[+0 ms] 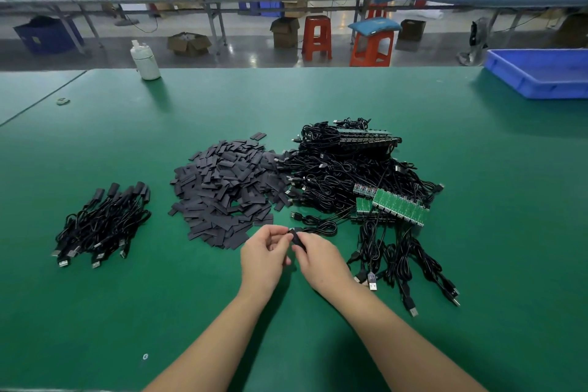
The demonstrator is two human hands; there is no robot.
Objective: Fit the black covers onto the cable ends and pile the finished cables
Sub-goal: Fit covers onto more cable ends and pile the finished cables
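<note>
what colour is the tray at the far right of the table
Blue tray, seen in the head view.

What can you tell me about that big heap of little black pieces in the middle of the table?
The heap of black covers is a loose mound of many small, flat, matte black rectangular sleeves, lying jumbled at all angles on the green table. A few strays lie apart at its far edge. Its right side runs into the tangle of unfinished cables. The left hand is at its near edge; touching or not, I cannot tell.
</note>
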